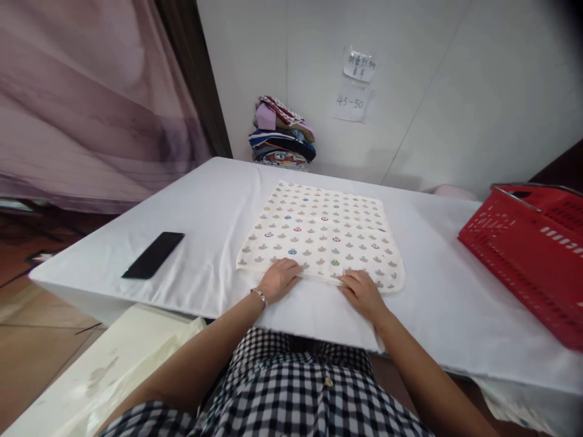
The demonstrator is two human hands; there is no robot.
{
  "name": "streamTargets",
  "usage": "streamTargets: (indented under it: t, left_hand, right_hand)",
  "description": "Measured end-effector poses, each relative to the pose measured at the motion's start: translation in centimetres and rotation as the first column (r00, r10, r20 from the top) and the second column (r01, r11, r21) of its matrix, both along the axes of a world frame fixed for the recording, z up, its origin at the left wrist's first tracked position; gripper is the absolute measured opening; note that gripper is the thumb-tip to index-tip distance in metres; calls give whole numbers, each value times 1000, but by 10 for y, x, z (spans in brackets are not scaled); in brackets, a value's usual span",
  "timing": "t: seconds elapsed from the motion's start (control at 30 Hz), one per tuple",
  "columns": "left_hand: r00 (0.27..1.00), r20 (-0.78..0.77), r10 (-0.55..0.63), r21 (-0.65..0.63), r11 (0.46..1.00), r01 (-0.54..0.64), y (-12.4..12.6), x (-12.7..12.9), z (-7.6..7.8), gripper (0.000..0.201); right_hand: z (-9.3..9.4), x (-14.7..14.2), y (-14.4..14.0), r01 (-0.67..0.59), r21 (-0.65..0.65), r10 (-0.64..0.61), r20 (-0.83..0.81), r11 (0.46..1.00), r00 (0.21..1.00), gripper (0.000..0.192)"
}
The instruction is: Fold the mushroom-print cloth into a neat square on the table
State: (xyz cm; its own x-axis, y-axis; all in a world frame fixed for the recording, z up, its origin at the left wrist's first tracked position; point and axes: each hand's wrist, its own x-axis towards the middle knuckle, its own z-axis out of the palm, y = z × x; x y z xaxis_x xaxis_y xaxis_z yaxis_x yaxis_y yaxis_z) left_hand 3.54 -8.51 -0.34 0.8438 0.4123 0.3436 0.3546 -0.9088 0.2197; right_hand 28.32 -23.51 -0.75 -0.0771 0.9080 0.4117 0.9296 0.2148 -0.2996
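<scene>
White-clothed tabletop (pixel 204 200): left hand (pixel 279 278) and right hand (pixel 363 292) rest flat, fingers together, on the near edge of a cream square patterned cloth (pixel 321 233); black phone (pixel 153 255) lies left of them.

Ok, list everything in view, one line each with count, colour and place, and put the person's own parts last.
patterned cloth: one, cream with small grey and coloured motifs, flat at the middle of the table.
table: one, covered in white, filling the centre.
phone: one, black, lying flat near the table's left edge.
basket: one, red plastic with metal handle, on the table's right side.
folded fabrics: one stack, mixed colours, at the table's far edge against the wall.
paper notes: two, white, stuck on the wall.
curtain: one, mauve, at left.
left hand: palm down on the cloth's near edge.
right hand: palm down on the cloth's near edge.
</scene>
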Motion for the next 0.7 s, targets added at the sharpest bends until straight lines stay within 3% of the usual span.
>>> streamTargets:
  t: [0.17,0.33,0.53,0.7]
  left_hand:
    - [993,-42,112,7,994,-112,4,-22,3,23]
    - [960,-65,273,29,962,-272,21,-75,5,23]
    - [842,-6,540,-64,840,-539,28,-138,5,28]
    - [764,-6,645,-170,752,-636,22,-134,8,30]
  right_hand:
    - [-3,5,-6,-33,-21,34,37,999,999,26]
    - [-12,16,-16,-43,-4,44,93,999,995,32]
    - [-22,53,-49,40,70,-52,180,997,982,31]
    - [-28,82,-73,143,88,-162,271,986,949,34]
